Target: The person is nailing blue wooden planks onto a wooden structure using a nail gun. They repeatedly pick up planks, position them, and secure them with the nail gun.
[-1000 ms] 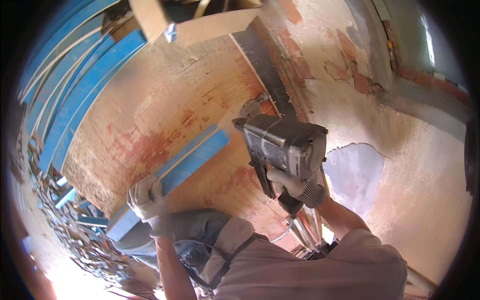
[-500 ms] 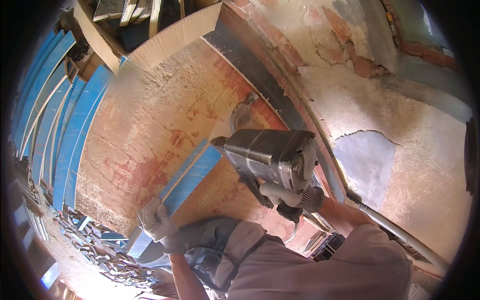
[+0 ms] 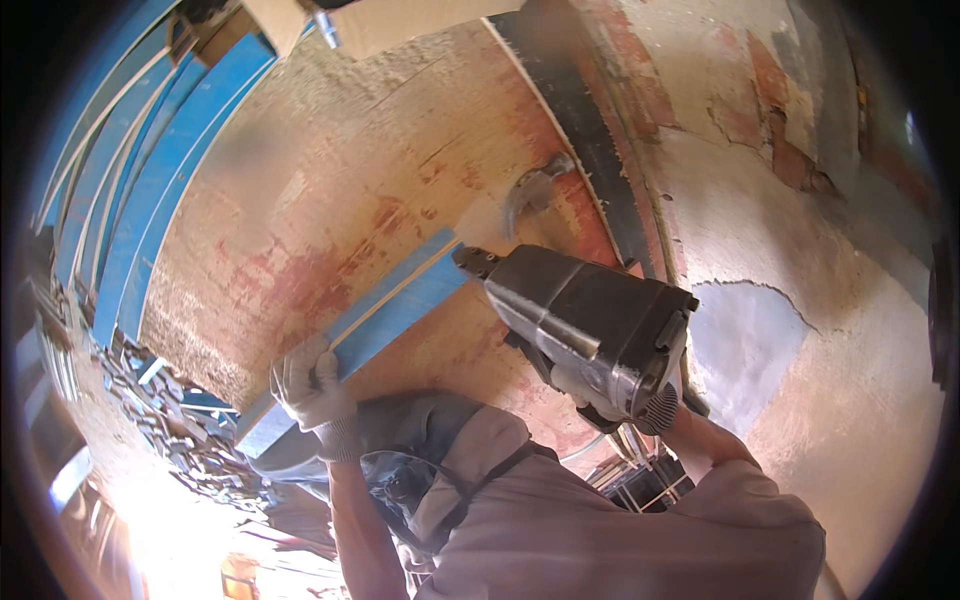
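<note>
My left hand (image 3: 310, 385), in a pale knit glove, is closed around the near part of a blue-faced wooden strip (image 3: 410, 315). Along this strip runs a narrower blue strip (image 3: 395, 283), with a pale wood edge between the two. My right hand (image 3: 657, 408), gloved too, grips a dark nail gun (image 3: 590, 315) by its handle; the tool's body hides most of the fingers. The gun's nose is at the far end of the strips, and whether it touches them I cannot tell. A curved metal piece (image 3: 535, 190) lies just beyond the nose.
Beneath the work is a worn plywood tabletop (image 3: 260, 270). Long blue strips (image 3: 190, 180) are stacked at its left. Lower left is a heap of offcuts (image 3: 190, 440). A cardboard box (image 3: 400, 22) stands at the far side. Patched concrete (image 3: 800, 230) spans the right.
The whole view has shifted, so the table's far-right edge appears further right and the box higher. The nail gun's body has swung slightly, with its nose still by the strips' end. Both grips are unchanged.
</note>
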`<state>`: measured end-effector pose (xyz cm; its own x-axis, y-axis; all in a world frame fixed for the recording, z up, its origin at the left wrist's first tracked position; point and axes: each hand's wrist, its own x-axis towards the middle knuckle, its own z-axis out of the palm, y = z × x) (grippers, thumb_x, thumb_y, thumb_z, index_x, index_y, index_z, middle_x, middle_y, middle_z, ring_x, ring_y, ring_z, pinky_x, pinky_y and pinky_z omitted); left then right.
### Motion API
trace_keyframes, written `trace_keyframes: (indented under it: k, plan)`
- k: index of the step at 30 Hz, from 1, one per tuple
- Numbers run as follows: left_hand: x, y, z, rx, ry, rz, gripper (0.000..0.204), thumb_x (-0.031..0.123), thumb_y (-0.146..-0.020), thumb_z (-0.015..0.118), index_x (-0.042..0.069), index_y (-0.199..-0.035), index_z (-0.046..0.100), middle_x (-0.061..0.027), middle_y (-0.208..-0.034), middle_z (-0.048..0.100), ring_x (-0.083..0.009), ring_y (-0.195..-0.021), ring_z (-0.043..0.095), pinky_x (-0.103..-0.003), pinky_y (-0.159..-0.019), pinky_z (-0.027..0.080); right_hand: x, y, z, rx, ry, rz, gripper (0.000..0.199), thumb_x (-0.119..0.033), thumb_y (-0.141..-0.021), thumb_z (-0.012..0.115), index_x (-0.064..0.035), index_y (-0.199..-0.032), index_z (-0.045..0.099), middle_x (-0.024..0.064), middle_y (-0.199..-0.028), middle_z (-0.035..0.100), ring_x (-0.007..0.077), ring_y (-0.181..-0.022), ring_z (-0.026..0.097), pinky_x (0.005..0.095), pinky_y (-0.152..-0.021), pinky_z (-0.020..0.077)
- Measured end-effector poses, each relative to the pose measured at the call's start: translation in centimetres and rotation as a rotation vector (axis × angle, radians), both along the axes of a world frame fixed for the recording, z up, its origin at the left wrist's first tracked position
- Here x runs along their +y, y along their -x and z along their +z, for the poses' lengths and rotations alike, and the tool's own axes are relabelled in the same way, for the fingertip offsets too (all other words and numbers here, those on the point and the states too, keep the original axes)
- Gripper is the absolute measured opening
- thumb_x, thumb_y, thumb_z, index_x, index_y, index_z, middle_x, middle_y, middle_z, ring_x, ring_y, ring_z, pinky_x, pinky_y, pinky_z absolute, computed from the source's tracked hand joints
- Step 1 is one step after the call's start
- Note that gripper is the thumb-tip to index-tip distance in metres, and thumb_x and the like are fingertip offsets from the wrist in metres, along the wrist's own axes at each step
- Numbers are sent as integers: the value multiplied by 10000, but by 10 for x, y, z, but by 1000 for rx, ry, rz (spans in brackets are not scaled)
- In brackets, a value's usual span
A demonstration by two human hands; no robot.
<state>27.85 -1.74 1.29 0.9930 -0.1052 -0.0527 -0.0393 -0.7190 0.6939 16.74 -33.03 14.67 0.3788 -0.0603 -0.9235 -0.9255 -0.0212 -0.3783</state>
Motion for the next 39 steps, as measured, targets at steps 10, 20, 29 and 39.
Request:
trace_keyframes:
  k: [10,20,29,39]
  plan:
    - [9,5,3,-52,-60,37,101,48,-695,724,98,-781,713,-38,-851,736,-231,-799,642,-367,-837,482,-2,-9,8,-17,9,69,128,-168,-921,660,-73,-873,588,3,-656,513,93,-543,478,266,-477,378]
    - [7,4,1,-56,-76,32,115,43,-707,730,97,-809,732,-49,-859,728,-236,-830,647,-363,-852,487,7,-15,12,-11,85,15,165,-126,-903,660,-71,-772,575,-4,-550,478,88,-437,429,263,-411,329]
    - [8,7,4,-88,-102,61,75,115,-728,754,132,-798,731,-18,-849,721,-236,-851,631,-385,-914,447,24,-2,-8,-92,-49,181,266,-244,-986,614,-86,-773,593,-21,-579,542,83,-542,519,275,-522,449]
    - [12,10,3,-59,-84,93,44,135,-742,737,155,-771,712,-3,-802,693,-232,-852,615,-391,-960,407,38,-15,-8,-113,2,192,249,-194,-966,602,-51,-766,639,10,-561,570,100,-509,544,291,-493,455]
